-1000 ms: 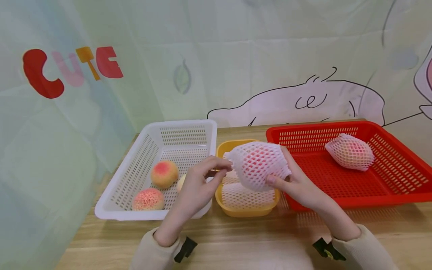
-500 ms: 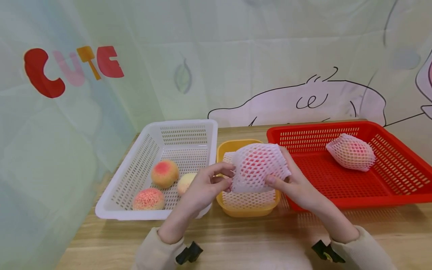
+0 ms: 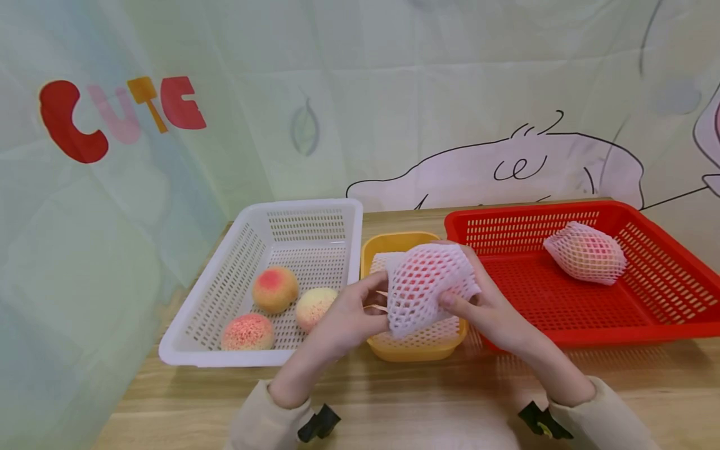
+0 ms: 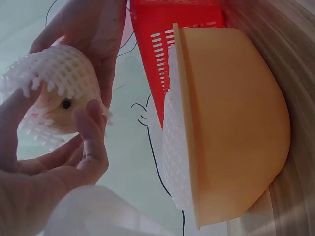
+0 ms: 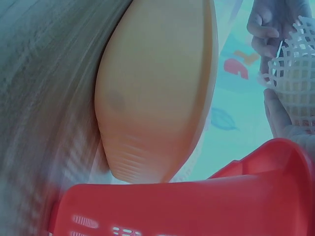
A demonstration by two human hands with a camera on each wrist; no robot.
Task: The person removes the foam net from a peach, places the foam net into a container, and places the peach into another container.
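Observation:
Over the yellow basket (image 3: pixel 416 356), my right hand (image 3: pixel 489 312) grips a peach (image 4: pixel 56 110) in a white foam fruit net (image 3: pixel 430 287), thumb on the near side. The left hand (image 3: pixel 360 315) is at the net's left edge, and its thumb and fingers hold the net's open rim. In the left wrist view the peach's pale end, with a dark spot, shows through that opening; the mesh covers the rest. More white foam nets (image 3: pixel 444 331) lie in the yellow basket beneath the hands.
A white basket (image 3: pixel 197 312) on the left holds a yellow-red peach (image 3: pixel 275 290), a speckled pink peach (image 3: pixel 248 332) and a pale peach (image 3: pixel 315 307). On the right, a red basket (image 3: pixel 540 312) contains a netted peach (image 3: pixel 587 253). A printed cloth (image 3: pixel 281 94) hangs behind.
The left hand has shifted slightly right and down along the net's edge. The net's left end now hangs lower and wider. My right hand keeps its grip, almost in place.

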